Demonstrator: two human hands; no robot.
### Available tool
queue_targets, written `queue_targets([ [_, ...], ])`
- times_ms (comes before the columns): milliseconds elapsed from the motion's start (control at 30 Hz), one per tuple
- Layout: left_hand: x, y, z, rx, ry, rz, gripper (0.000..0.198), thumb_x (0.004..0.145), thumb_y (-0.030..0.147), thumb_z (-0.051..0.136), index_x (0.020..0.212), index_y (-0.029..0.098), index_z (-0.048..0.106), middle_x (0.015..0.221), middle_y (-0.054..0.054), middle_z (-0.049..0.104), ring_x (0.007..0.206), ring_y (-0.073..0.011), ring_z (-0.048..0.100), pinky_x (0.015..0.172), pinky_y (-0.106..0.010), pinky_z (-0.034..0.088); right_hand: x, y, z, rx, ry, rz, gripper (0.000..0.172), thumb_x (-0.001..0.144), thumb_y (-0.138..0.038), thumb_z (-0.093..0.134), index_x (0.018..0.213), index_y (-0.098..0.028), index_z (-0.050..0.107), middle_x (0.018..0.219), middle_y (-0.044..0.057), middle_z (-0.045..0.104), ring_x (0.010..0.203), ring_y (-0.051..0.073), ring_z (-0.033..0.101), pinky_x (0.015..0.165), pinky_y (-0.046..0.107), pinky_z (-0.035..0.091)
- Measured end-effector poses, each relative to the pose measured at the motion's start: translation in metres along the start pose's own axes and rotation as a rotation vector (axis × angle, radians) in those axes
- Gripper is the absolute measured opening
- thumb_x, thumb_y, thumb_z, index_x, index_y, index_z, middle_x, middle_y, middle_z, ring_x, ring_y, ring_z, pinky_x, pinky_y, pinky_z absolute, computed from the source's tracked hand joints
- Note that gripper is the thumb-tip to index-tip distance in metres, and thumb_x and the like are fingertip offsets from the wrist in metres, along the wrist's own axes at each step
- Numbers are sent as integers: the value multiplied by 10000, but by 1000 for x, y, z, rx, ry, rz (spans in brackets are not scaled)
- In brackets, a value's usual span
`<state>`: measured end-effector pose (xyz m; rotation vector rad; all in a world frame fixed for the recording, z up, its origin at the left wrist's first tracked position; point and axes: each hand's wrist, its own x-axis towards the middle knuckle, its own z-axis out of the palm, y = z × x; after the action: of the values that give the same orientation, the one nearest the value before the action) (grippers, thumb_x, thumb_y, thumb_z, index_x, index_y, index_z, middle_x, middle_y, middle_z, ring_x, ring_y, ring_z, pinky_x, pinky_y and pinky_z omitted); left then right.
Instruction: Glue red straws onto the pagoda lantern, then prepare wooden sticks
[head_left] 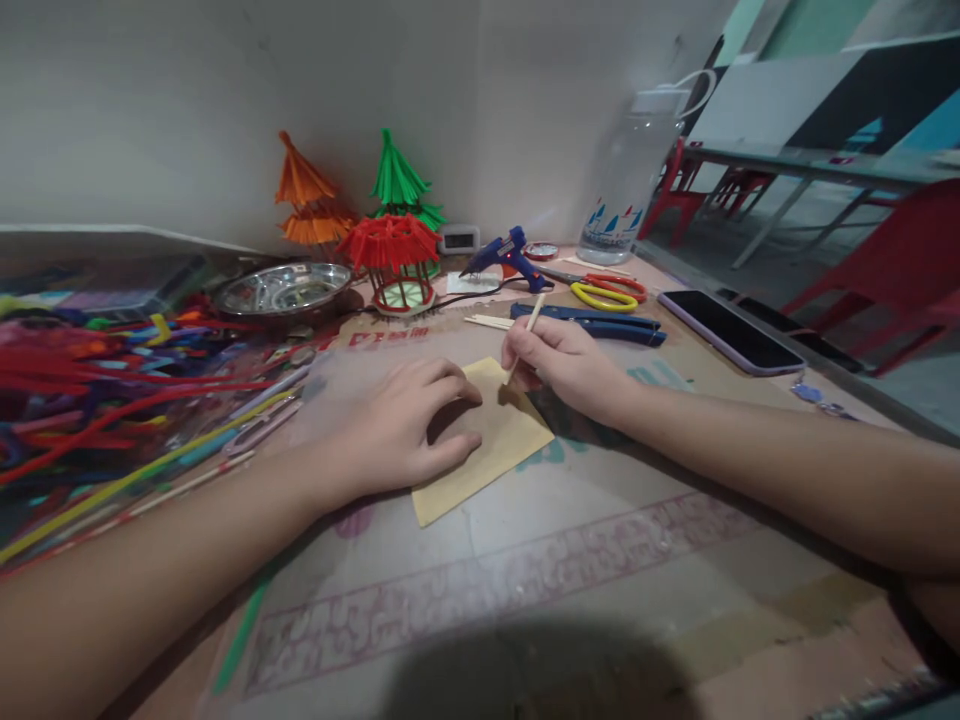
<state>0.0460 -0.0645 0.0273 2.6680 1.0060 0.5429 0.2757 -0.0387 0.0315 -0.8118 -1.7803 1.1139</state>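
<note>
A tan sheet of paper (501,440) lies on the table in front of me. My left hand (401,428) rests on its left part, fingers curled down and pressing it flat. My right hand (566,362) is closed in a pinch on a thin wooden stick (529,328), whose lower tip touches the paper's far edge. Several more wooden sticks (487,321) lie just beyond the paper.
A pile of coloured pipe cleaners (112,380) fills the left side. Behind stand a metal dish (285,290), three small pipe-cleaner pagodas (390,255), a blue glue gun (506,255), scissors (607,292), blue pliers (592,322), a phone (727,330) and a water bottle (630,180).
</note>
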Motion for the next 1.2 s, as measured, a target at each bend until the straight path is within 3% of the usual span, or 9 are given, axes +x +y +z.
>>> queue_targets([
  [200, 1, -2, 2, -25, -18, -2, 318, 902, 419, 606, 1131, 202, 646, 1172, -99, 639, 1147, -289, 581, 1016, -485, 472, 0, 0, 3, 163, -82, 170, 419, 883, -582, 702, 830, -194, 552, 575, -17, 641, 496, 100, 562, 463, 191, 401],
  [467, 2, -2, 2, -26, -16, -6, 300, 903, 409, 601, 1113, 203, 654, 1164, -97, 635, 1147, -285, 581, 1015, -470, 474, 6, 4, -1, 349, -87, 272, 326, 870, -480, 705, 815, -194, 559, 595, 2, 661, 462, 102, 530, 405, 186, 379],
  [633, 1, -3, 2, -12, -31, -14, 356, 904, 431, 598, 1171, 199, 640, 1186, -107, 631, 1161, -299, 580, 1020, -489, 473, -2, -1, 0, 48, -104, 87, 399, 921, -571, 639, 794, -208, 532, 550, -42, 565, 456, 94, 468, 437, 203, 342],
  [833, 2, -1, 1, -44, -29, 38, 290, 926, 390, 576, 1138, 203, 640, 1227, -103, 625, 1162, -279, 579, 1022, -472, 473, -11, -7, 1, -557, -361, -241, 266, 994, -377, 531, 810, -195, 593, 716, 22, 668, 643, 148, 574, 630, 263, 394],
  [933, 3, -1, 1, -30, -40, 12, 292, 916, 406, 588, 1131, 214, 635, 1230, -101, 631, 1171, -291, 577, 1019, -480, 474, -12, -7, 0, -675, -334, -237, 268, 1011, -362, 492, 838, -194, 609, 755, 35, 689, 673, 161, 587, 645, 270, 375],
  [1200, 4, -1, 0, -33, -45, 15, 271, 905, 396, 589, 1105, 217, 626, 1221, -101, 631, 1166, -291, 574, 1017, -486, 475, -12, -7, 1, -684, -338, -236, 275, 1014, -354, 479, 841, -191, 618, 753, 36, 692, 672, 163, 592, 638, 269, 370],
])
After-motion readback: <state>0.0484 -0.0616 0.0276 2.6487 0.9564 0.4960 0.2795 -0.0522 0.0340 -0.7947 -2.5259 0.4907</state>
